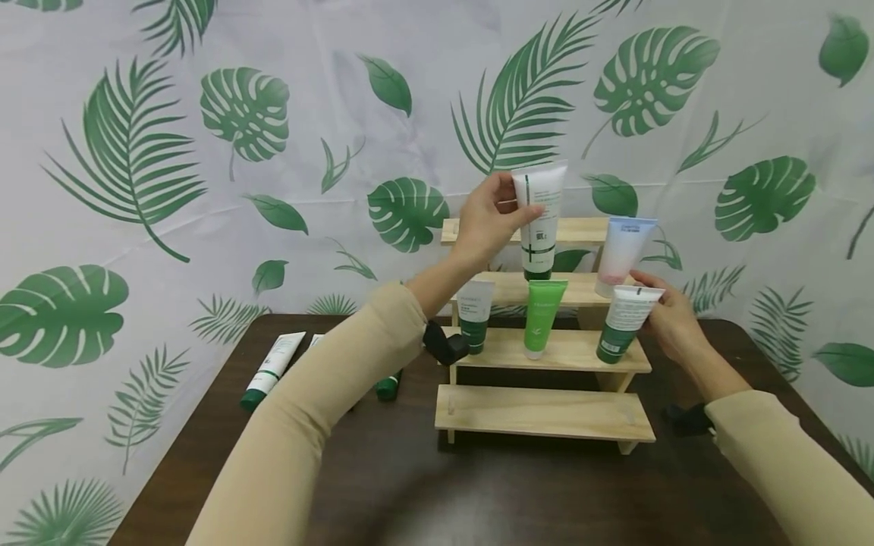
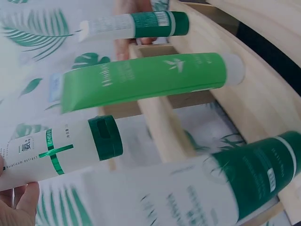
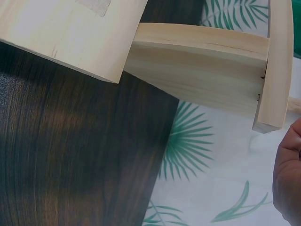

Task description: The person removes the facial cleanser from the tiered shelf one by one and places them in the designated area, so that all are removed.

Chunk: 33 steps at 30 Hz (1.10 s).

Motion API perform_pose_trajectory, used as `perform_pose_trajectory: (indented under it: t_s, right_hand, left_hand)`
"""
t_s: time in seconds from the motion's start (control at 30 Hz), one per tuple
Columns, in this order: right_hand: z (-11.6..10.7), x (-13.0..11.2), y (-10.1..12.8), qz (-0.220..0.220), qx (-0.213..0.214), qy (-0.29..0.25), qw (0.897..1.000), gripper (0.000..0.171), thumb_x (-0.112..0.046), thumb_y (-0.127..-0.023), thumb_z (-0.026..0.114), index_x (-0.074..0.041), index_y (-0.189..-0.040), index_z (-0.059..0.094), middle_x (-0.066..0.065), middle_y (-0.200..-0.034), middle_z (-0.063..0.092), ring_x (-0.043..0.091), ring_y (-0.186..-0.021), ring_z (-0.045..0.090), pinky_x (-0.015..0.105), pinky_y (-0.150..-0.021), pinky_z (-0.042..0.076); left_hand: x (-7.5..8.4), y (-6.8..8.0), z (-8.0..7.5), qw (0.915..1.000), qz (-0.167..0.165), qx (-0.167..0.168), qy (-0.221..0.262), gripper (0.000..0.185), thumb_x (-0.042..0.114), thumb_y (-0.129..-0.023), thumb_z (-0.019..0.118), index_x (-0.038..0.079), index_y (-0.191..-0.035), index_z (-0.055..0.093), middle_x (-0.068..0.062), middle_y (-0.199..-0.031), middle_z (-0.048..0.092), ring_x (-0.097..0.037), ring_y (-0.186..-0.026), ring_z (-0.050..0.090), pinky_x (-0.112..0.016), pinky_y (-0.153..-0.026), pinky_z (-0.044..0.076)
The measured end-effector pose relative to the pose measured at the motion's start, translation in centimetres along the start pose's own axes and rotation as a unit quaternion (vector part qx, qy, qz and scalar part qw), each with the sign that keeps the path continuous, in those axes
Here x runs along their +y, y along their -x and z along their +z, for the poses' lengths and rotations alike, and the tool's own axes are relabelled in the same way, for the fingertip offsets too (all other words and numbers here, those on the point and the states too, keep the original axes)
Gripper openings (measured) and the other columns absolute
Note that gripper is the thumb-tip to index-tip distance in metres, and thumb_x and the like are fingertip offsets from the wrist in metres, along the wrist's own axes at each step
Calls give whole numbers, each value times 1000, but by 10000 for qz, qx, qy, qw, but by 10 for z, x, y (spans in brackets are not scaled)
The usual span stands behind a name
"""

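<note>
My left hand (image 1: 488, 220) pinches a white tube with a dark green cap (image 1: 541, 220) near its upper end, cap down, above the third tier of a wooden stepped rack (image 1: 546, 413). My right hand (image 1: 676, 322) is at the rack's right side, fingers behind a white-and-green tube (image 1: 627, 322) standing on the second tier; its grip is partly hidden. Sharing that tier are a bright green tube (image 1: 544, 318) and, at the left, another white tube with a dark green lower part (image 1: 475, 315). A pale blue-and-pink tube (image 1: 623, 254) stands on the third tier's right.
Several tubes, including a white one (image 1: 273, 371), lie on the dark wooden table (image 1: 396, 485) left of the rack, partly hidden by my left sleeve. A leaf-patterned cloth (image 1: 328, 98) hangs behind. The rack's wooden end support (image 3: 202, 70) shows in the right wrist view.
</note>
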State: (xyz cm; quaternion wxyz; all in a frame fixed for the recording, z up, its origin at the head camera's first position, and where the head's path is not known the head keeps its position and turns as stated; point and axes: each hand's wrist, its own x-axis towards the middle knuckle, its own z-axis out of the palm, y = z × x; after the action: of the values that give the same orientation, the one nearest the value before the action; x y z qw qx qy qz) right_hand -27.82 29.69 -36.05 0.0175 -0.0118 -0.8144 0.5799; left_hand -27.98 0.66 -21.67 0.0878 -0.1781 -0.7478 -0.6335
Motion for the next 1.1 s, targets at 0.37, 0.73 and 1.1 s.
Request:
perform_pose_trajectory:
  t_s: [0.37, 0.73, 1.1]
  right_hand:
    - [2, 1, -1, 18, -27, 51, 10000, 60, -32, -105, 41, -12, -157, 19, -30, -94, 52, -10, -83, 56, 18, -69, 52]
    - [0, 1, 1, -135, -144, -716, 9972, 62, -27, -103, 49, -11, -156, 22, -30, -88, 61, -8, -77, 59, 18, -62, 51]
    - [0, 1, 2, -183, -239, -1068, 9938, 61, -20, -102, 49, -12, -156, 22, -28, -86, 62, -6, -76, 60, 19, -60, 51]
  left_hand:
    - [25, 6, -54, 9904, 490, 739, 1062, 37, 3, -89, 68, 2, -122, 53, -18, -125, 64, -26, -113, 65, -34, -91, 57]
    - [11, 31, -152, 9799, 26, 1745, 962, 36, 3, -89, 68, 13, -121, 53, -7, -114, 68, -17, -99, 66, -24, -76, 55]
    - [-57, 82, -260, 9645, -1298, 2003, -1131, 52, 18, -94, 64, 5, -141, 43, -7, -122, 64, 5, -83, 59, -11, -70, 53]
